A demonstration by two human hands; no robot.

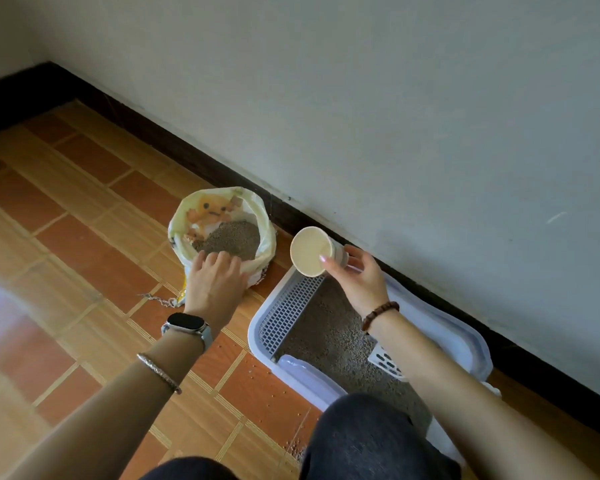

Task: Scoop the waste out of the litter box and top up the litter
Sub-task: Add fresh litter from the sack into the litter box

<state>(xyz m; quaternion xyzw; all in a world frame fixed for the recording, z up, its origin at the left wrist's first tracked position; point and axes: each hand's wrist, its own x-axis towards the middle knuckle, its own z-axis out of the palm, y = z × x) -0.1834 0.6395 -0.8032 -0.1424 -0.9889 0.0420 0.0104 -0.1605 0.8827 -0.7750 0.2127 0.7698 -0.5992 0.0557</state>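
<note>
A pale lavender litter box (pixel 465 344) lies on the floor by the wall, filled with grey-brown litter (pixel 329 337) and with a grated panel on its left side. Above its far end, my right hand (pixel 357 278) holds a cream paper cup (pixel 310 250) tipped on its side, its mouth facing me and looking empty. To the left stands an open yellow-white litter bag (pixel 257 216) with grey granules inside. My left hand (pixel 213 284) grips the bag's near rim. A white slotted scoop (pixel 387 363) lies in the box under my right forearm.
A grey wall with a dark skirting board (pixel 430 289) runs right behind the box and bag. The floor (pixel 84 220) is orange-brown tile, with stray litter grains scattered near the box's front left corner. My dark-clothed knees fill the bottom of the view.
</note>
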